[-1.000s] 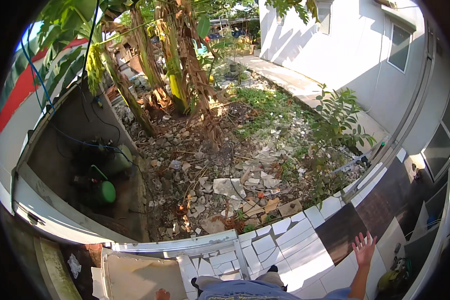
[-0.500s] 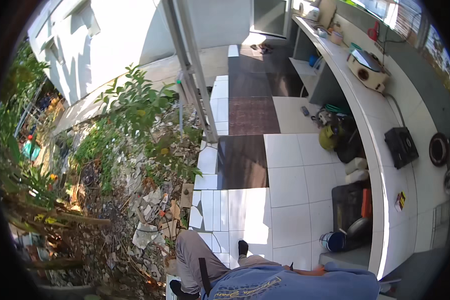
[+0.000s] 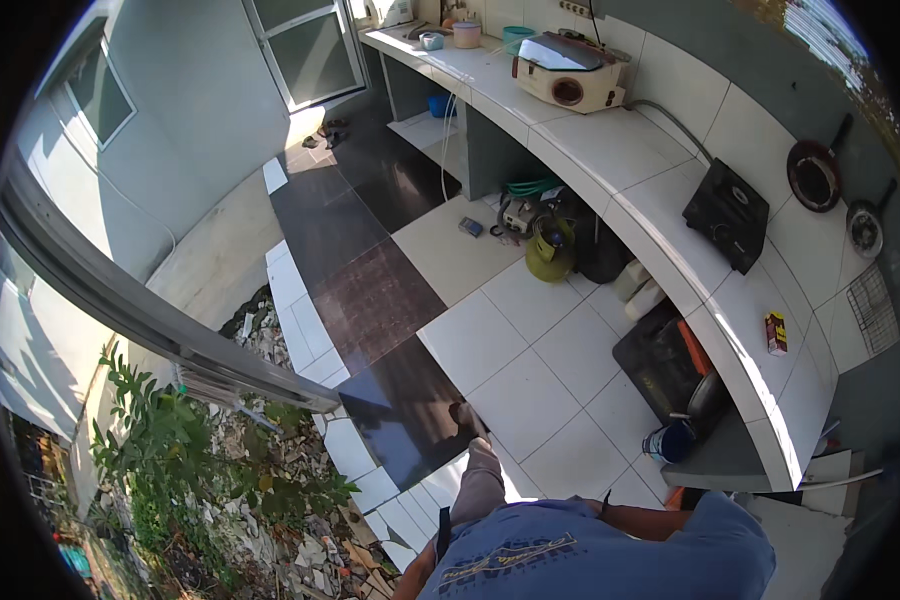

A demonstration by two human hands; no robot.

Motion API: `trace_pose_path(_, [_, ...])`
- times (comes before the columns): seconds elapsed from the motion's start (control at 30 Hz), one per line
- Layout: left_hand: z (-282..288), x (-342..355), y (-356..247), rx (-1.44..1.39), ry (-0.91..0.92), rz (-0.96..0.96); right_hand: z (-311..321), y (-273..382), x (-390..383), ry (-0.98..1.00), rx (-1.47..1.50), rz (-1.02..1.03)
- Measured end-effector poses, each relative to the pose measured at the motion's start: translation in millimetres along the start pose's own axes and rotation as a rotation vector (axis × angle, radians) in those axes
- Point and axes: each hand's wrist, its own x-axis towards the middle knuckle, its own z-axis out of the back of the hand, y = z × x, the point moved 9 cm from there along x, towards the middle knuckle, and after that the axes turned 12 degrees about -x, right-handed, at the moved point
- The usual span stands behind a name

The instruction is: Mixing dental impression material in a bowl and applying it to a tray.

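Left hand: below the lower edge; only its forearm [image 3: 417, 574] shows, beside the blue shirt [image 3: 590, 550]. Released or clenched: cannot tell.
Right hand: hidden by the shirt front; the bent forearm [image 3: 648, 522] shows, dark band [image 3: 605, 503] at the wrist. Grasp: cannot tell.
Bucket: blue and white [image 3: 658, 446], nearest object to the right forearm, apart from it; on the floor under the worktop [image 3: 660, 205], just beside the black case [image 3: 648, 352].
Foot: one [image 3: 464, 421], at the border of dark tile [image 3: 395, 410] and white tile [image 3: 520, 395].
Under worktop, farther off: olive-green cylinder [image 3: 548, 255], near pale containers [image 3: 642, 296].
On worktop: small yellow-and-red box [image 3: 776, 334], black appliance [image 3: 727, 216], cream appliance [image 3: 595, 92] with dark round opening; all well apart from both forearms.
Wall: two pans [image 3: 813, 178] hanging; wire rack [image 3: 873, 308] below them.
Left side: metal post [image 3: 150, 317], leafy plant [image 3: 135, 430], rubble [image 3: 310, 552].
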Motion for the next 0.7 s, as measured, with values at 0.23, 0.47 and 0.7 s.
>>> trace_pose_path(0.23, [-100, -7, -253, 0.088, 0.175, -0.056, -92, 416, -105, -0.062, -0.516, -0.208])
trace_pose_path(0.47, [-319, -98, -574, 0.152, 0.489, -0.689, -74, 526, 95, -0.430, -1.346, 0.377])
trace_pose_path(0.7, [-391, -27, -681, 0.652, 0.238, -0.444, 77, 555, 381, -0.255, -1.283, 0.586])
